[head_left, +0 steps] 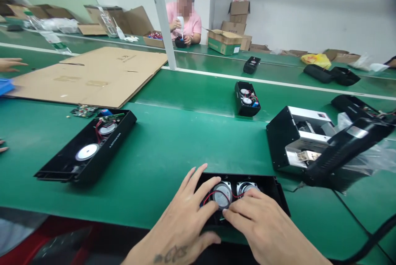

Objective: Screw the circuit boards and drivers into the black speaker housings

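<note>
A black speaker housing (269,182) lies open at the table's near edge. Two round silver speaker drivers sit inside; the left driver (222,195) shows well, while my fingers partly cover the right driver (246,186). A red wire (213,194) loops across the left one. Over the housing's left end spreads my left hand (196,205), open, its fingers apart and resting on the rim and near the left driver. My right hand (258,215) is closed, fingertips pressed in between the drivers by the wires. What those fingertips hold is hidden.
Another open housing (89,145) lies left, beside a circuit board (84,111) and flat cardboard (93,75). A metal-cased machine (297,141) and black handheld tool (349,149) stand right. One more housing (247,99) lies beyond. A person in pink (194,19) works opposite; another's hand (12,64) shows left.
</note>
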Tool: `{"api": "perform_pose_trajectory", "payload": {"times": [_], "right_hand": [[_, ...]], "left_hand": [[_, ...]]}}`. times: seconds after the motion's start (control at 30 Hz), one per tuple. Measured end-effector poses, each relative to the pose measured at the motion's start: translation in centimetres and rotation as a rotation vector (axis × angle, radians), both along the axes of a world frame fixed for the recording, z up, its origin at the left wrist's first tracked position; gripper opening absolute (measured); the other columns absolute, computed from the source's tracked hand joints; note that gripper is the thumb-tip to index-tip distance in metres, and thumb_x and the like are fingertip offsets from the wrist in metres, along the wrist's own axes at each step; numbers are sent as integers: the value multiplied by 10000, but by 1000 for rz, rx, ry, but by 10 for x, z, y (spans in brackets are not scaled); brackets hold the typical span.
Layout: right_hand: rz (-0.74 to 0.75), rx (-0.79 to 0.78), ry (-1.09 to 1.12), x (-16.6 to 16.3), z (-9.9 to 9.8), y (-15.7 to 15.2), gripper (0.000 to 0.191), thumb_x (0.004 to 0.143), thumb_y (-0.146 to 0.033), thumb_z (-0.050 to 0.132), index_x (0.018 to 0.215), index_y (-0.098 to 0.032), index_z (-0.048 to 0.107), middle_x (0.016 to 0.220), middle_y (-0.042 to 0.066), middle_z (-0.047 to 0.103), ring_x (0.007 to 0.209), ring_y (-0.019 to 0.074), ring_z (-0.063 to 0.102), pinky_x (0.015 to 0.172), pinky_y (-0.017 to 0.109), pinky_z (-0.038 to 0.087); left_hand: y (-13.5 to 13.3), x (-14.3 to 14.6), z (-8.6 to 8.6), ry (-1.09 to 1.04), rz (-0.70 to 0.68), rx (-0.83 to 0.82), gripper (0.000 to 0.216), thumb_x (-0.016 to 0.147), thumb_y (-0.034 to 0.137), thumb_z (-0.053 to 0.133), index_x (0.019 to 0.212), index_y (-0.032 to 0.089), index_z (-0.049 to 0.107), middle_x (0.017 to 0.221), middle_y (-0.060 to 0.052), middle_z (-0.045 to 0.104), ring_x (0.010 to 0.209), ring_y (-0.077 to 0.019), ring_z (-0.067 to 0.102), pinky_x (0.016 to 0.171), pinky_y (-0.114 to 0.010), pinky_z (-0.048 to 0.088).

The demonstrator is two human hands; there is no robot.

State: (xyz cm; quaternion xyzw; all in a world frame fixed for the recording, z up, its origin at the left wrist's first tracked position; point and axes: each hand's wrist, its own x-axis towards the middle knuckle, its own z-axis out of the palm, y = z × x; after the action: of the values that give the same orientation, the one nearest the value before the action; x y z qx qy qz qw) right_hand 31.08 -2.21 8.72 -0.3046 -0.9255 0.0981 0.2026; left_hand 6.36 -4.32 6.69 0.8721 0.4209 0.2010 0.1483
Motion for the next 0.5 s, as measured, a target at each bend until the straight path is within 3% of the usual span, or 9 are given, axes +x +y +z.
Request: {"api": "perform_pose_trajectory", "payload": {"times": [0.1,0.2,0.4,0.5], "right_hand": [[-16,26,-30,-3,0,0,474,829,60,578,1146,-224,788,1055,18,848,792,202,762,722,363,531],[-13,2,-24,-1,1,-1,498,759,61,560,1089,-235,788,1003,0,845,792,193,769,763,356,546],[-46,16,59,4,-13,-11,450,790,33,565,1077,-245,772,973,-16,849,748,162,774,808,312,573],[-107,-50,95,5,-18,-17,502,790,33,548,1124,-269,770,1006,-27,855,823,172,803,926,319,597]], "left_hand": [[1,6,-15,14,-16,52,349,801,204,927,1086,206,725,1539,-136,625,1633,-510,312,1279,-839,310],[1,10,-25,-23,-28,87,246,824,154,870,1022,201,732,1481,-117,657,1643,-483,301,1323,-814,230],[-2,9,-27,-5,-52,73,140,849,169,819,945,197,720,1466,-104,662,1666,-499,223,1353,-797,140],[-3,11,-30,-24,-61,130,141,848,159,820,936,184,714,1423,-115,679,1664,-512,220,1352,-805,112]]}}
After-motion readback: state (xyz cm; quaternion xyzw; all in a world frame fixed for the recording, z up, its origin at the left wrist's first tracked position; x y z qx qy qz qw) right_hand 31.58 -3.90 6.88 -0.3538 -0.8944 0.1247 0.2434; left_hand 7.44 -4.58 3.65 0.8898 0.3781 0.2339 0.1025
